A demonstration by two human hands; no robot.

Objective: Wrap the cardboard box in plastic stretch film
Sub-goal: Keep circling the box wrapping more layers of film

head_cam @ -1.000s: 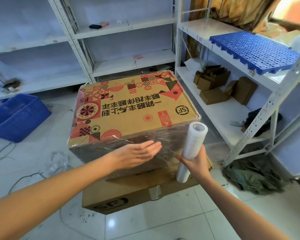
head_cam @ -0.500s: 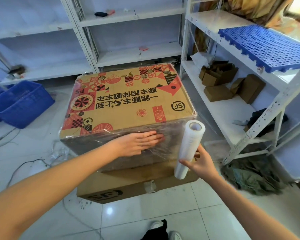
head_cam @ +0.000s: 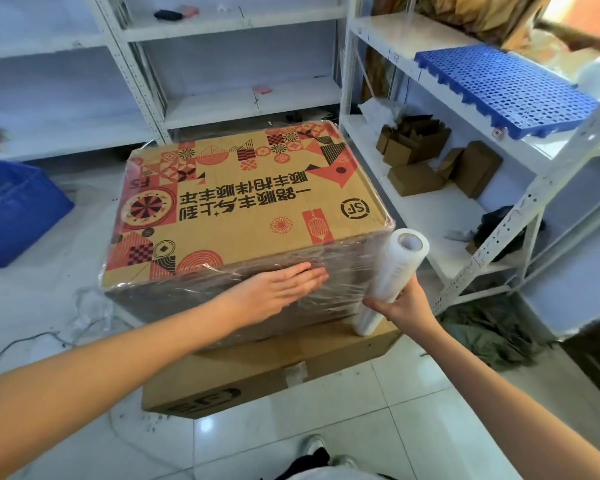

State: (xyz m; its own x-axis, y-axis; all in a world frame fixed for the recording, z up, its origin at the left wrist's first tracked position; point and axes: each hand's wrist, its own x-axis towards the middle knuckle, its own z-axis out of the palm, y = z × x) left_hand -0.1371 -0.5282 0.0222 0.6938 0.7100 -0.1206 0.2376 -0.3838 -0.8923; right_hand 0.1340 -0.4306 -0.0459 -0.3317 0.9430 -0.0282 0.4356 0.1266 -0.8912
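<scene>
**Flat palm pinning film while the roll waits at the corner**

The left hand point(head_cam: 278, 289) is lying released, fingers straight, pressing the stretch film point(head_cam: 329, 289) against the near side of the printed cardboard box point(head_cam: 250, 209), likely so the layer is clinging without slack. The right hand point(head_cam: 400, 304) is grasping the film roll point(head_cam: 394, 271) upright just beside the box's near right corner, probably keeping tension. The box is sitting on a flatter carton point(head_cam: 267, 379) on the floor; its sides are looking glossy and wrinkled, its top mostly bare.
</scene>
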